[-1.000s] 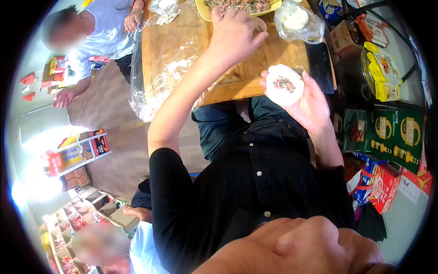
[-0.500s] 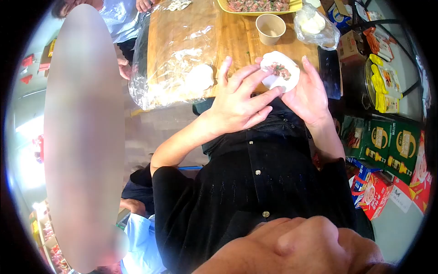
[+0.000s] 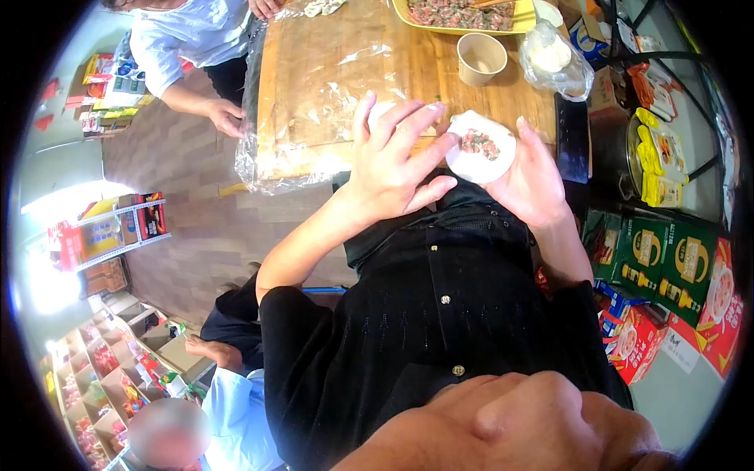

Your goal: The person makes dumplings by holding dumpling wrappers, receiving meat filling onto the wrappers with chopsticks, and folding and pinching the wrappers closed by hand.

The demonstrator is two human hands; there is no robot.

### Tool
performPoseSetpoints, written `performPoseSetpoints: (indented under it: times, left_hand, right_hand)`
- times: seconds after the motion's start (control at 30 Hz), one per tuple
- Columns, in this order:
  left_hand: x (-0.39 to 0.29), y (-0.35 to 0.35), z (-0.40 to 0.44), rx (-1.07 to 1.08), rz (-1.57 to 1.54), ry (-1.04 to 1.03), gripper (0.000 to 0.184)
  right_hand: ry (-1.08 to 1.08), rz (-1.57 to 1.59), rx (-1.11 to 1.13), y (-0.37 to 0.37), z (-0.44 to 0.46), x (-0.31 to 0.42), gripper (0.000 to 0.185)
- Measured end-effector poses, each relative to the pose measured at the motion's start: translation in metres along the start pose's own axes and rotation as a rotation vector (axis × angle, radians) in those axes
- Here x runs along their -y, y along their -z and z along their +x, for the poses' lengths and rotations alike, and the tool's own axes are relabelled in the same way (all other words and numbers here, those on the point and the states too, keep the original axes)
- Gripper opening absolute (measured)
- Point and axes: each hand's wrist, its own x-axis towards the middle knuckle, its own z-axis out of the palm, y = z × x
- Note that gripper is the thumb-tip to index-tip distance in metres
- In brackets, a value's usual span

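A round white dumpling wrapper [image 3: 470,168] lies flat on the fingers of my right hand [image 3: 534,180], which is cupped under it with the thumb up at its right side. On the wrapper sits a small patch of meat filling with green bits [image 3: 481,146]. My left hand [image 3: 397,161] is held just to the left, fingers spread, with nothing in it. One of its fingertips is close to the wrapper's left edge; whether it touches I cannot tell. Beyond the hands, a yellow tray [image 3: 440,28] of the same filling stands on the wooden table [image 3: 330,86].
A paper cup [image 3: 481,61] and a clear bag with white dough pieces [image 3: 554,59] stand past my hands. Plastic film [image 3: 271,169] covers the table's left side. A person in a light shirt [image 3: 188,35] is at the far left; another in light blue [image 3: 239,412] sits behind. Boxes [image 3: 644,251] line the right.
My left hand has drawn back leftward from the wrapper, its fingers more raised and spread. The filling looks flatter. My right hand still holds the wrapper in nearly the same place.
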Motion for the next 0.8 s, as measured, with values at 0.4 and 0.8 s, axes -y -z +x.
performPoseSetpoints:
  times: [0.4,0.8]
  left_hand:
    - [0.020,-0.019,0.015,0.063,-0.321,0.014,0.046]
    - [0.007,-0.017,0.035,0.263,-0.444,-0.024,0.051]
  right_hand:
    - [-0.155,-0.072,0.081,0.016,-0.004,-0.001,0.060]
    - [-0.217,-0.123,-0.103,0.008,0.000,-0.004,0.069]
